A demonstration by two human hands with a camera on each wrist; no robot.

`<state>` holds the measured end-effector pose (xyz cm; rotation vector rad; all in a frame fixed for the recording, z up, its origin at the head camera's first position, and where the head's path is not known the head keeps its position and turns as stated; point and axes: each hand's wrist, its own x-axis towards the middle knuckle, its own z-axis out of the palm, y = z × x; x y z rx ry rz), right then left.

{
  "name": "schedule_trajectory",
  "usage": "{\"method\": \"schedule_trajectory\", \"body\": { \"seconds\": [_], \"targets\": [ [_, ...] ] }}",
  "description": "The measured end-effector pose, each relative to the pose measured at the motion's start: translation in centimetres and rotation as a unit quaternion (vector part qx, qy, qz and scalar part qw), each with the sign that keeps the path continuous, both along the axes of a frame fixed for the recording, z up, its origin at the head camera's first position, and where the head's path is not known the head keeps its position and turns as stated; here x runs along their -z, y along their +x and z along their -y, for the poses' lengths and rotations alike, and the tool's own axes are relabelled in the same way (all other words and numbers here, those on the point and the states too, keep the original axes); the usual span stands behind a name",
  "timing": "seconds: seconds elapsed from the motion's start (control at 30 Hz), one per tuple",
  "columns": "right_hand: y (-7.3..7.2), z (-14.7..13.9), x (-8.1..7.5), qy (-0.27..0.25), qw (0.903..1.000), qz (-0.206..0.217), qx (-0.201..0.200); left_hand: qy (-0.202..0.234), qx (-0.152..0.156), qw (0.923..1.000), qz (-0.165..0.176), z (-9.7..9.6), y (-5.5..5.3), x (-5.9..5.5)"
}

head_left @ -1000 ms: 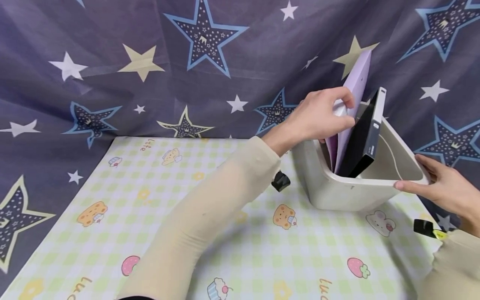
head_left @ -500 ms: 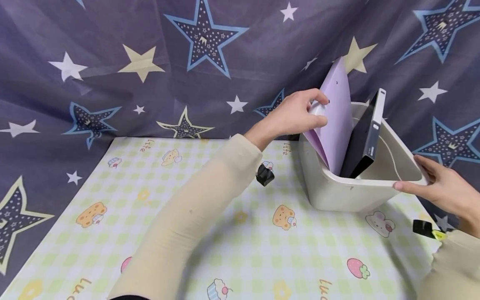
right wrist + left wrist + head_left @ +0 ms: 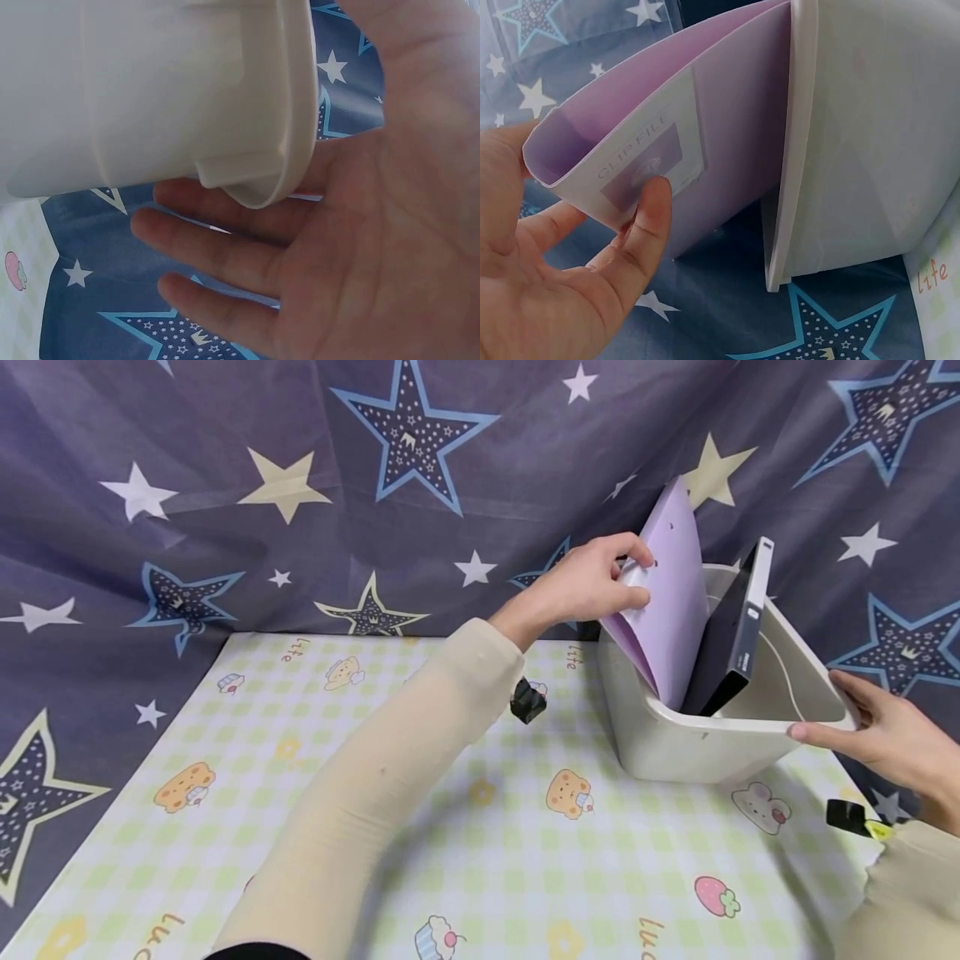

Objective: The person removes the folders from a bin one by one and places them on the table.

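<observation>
A light purple file folder (image 3: 670,602) labelled "CLIP FILE" stands partly inside a whitish plastic bin (image 3: 678,747), leaning over its left rim. My left hand (image 3: 588,581) grips the folder's spine edge, with fingers and thumb on either side; the left wrist view shows the folder's covers (image 3: 727,112) spread slightly apart. Right of it in the bin leans a black binder (image 3: 731,627) with a pale top edge. My right hand (image 3: 885,727) holds the bin's front right corner, thumb on the rim. In the right wrist view its fingers (image 3: 217,247) extend beneath the rim (image 3: 300,112).
The bin stands at the right of a table covered by a green checked cloth (image 3: 480,835) with cartoon prints. Behind it hangs a dark curtain (image 3: 420,552) patterned with stars. A thin pale cord (image 3: 780,664) lies along the bin's inside.
My left hand has moved left with the purple folder, which now leans left, away from the black binder, its face turned more into view. The right hand and bin have hardly moved.
</observation>
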<state>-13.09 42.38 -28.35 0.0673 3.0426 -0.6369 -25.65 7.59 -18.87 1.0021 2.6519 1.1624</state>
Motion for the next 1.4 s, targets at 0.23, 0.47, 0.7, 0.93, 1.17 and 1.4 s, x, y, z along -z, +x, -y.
{"method": "schedule_trajectory", "body": {
  "seconds": [0.23,0.47,0.7,0.93,1.17,1.4],
  "targets": [
    [0.0,-0.2,0.1,0.004,1.0,0.001,0.003,0.013,0.001,0.9999,0.005,-0.1,-0.1,0.1],
    [-0.1,-0.1,0.1,0.007,1.0,0.003,0.003,0.039,-0.006,0.9992,-0.002,-0.2,0.2,0.0],
    [-0.3,0.0,0.0,0.002,1.0,0.006,0.007,0.051,-0.023,0.9983,-0.014,0.5,0.3,-0.4],
    [-0.2,0.0,0.0,0.002,1.0,0.005,0.002,0.085,-0.028,0.9957,0.022,1.2,-0.2,0.6],
    [-0.5,0.0,0.3,0.002,1.0,0.003,0.004,0.121,-0.025,0.9915,0.04,1.6,-0.8,1.5],
    [-0.2,-0.2,0.6,-0.016,0.9998,-0.002,0.009,0.124,-0.006,0.9899,0.069,1.5,-1.0,1.6]
  ]
}}
